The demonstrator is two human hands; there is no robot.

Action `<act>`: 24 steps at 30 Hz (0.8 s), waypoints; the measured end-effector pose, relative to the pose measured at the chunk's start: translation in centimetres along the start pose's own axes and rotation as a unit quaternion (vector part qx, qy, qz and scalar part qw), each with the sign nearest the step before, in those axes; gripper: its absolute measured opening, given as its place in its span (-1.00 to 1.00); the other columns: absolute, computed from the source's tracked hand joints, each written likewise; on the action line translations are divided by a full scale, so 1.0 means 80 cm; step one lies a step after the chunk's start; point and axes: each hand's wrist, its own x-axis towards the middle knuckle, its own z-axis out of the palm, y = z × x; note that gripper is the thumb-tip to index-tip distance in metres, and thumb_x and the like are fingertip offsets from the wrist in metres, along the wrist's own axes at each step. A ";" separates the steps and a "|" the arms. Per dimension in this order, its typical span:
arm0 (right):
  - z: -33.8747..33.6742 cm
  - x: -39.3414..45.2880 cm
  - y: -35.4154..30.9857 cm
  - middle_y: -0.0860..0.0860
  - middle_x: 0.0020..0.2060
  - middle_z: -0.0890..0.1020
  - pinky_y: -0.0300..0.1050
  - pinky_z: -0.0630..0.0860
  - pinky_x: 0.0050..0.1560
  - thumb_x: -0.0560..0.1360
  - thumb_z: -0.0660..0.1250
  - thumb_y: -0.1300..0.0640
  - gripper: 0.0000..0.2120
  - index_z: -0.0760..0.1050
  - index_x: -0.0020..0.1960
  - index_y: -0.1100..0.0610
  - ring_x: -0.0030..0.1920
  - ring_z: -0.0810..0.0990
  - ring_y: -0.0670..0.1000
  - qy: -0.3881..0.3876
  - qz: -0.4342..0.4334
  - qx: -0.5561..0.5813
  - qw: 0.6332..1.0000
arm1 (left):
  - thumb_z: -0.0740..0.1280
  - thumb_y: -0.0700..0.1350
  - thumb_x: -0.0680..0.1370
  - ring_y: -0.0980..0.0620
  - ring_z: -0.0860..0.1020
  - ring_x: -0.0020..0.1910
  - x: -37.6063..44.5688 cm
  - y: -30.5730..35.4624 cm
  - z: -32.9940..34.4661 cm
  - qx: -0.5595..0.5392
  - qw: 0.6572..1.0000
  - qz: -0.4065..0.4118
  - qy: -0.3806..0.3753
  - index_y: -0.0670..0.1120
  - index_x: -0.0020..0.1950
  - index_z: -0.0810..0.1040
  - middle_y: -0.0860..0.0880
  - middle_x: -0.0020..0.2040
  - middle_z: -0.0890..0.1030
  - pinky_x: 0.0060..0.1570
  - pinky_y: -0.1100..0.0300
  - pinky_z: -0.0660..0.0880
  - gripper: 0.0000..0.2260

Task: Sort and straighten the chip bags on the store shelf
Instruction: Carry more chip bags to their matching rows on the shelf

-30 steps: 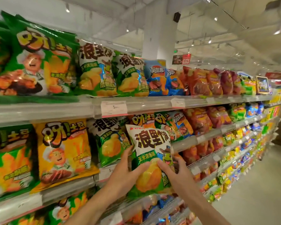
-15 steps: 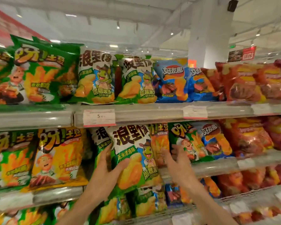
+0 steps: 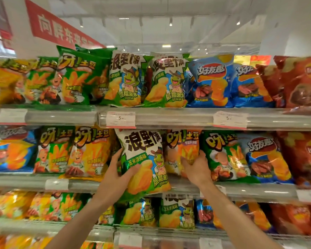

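Observation:
A white and green chip bag with a frog cartoon (image 3: 144,159) stands tilted at the front of the middle shelf (image 3: 250,190). My left hand (image 3: 118,174) grips its left edge, thumb across the front. My right hand (image 3: 196,168) reaches past that bag's right edge and is closed on the lower part of an orange chip bag (image 3: 184,150) behind it. Two matching frog bags (image 3: 126,79) stand on the top shelf (image 3: 178,117). Green bags (image 3: 221,155) and yellow bags (image 3: 92,151) flank my hands.
Blue bags (image 3: 266,157) and red bags (image 3: 302,155) fill the right of the middle shelf. More frog bags (image 3: 176,212) sit on the shelf below. Price tags (image 3: 120,118) hang on the shelf rails. A red banner (image 3: 57,29) hangs overhead.
The view has swung left and squared up to the shelf. The frog bag has gone up against the middle shelf. My right hand has left it and taken the orange bag.

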 end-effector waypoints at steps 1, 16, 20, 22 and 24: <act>-0.003 -0.003 -0.003 0.18 0.26 0.50 0.16 0.50 0.22 0.46 0.41 -0.16 -0.24 0.21 0.47 0.20 0.23 0.53 0.23 0.004 -0.006 0.004 1.000 | 0.45 0.24 0.39 0.13 0.55 0.15 -0.001 0.000 -0.002 0.006 1.000 0.000 0.002 0.35 0.49 0.13 0.14 0.26 0.48 0.05 -0.01 0.63 -0.24; -0.077 -0.022 -0.013 0.00 0.12 0.56 -0.02 0.51 0.11 0.44 0.46 -0.16 -0.22 0.20 0.51 0.07 0.07 0.56 0.05 0.011 -0.063 0.015 0.998 | 0.42 0.17 0.47 0.31 0.50 0.02 -0.001 -0.004 0.003 0.026 0.999 0.020 0.021 0.24 0.55 0.11 0.30 0.14 0.45 -0.10 0.22 0.58 -0.26; -0.112 -0.032 -0.009 -0.10 0.01 0.45 -0.10 0.40 0.06 0.48 0.44 -0.12 -0.28 0.24 0.50 0.12 0.03 0.44 -0.04 0.002 -0.065 0.022 0.998 | 0.41 0.21 0.43 0.31 0.51 0.03 -0.004 -0.003 0.006 0.033 0.999 0.030 0.022 0.24 0.54 0.12 0.29 0.17 0.46 -0.02 0.17 0.59 -0.25; -0.132 -0.036 -0.006 -0.09 0.06 0.46 -0.07 0.40 0.09 0.47 0.44 -0.15 -0.26 0.24 0.51 0.09 0.05 0.44 -0.02 -0.003 -0.052 0.036 0.998 | 0.41 0.20 0.44 0.30 0.51 0.05 -0.003 -0.004 0.011 0.037 0.998 0.034 0.024 0.24 0.55 0.12 0.30 0.16 0.48 0.02 0.14 0.59 -0.25; -0.150 -0.039 -0.001 -0.07 0.10 0.53 -0.02 0.47 0.07 0.44 0.45 -0.18 -0.25 0.24 0.50 0.05 0.01 0.52 -0.02 -0.006 -0.041 0.046 0.998 | 0.42 0.17 0.48 0.26 0.54 0.08 0.001 -0.002 0.020 0.048 0.998 0.038 0.028 0.23 0.55 0.11 0.27 0.17 0.50 0.05 0.12 0.60 -0.27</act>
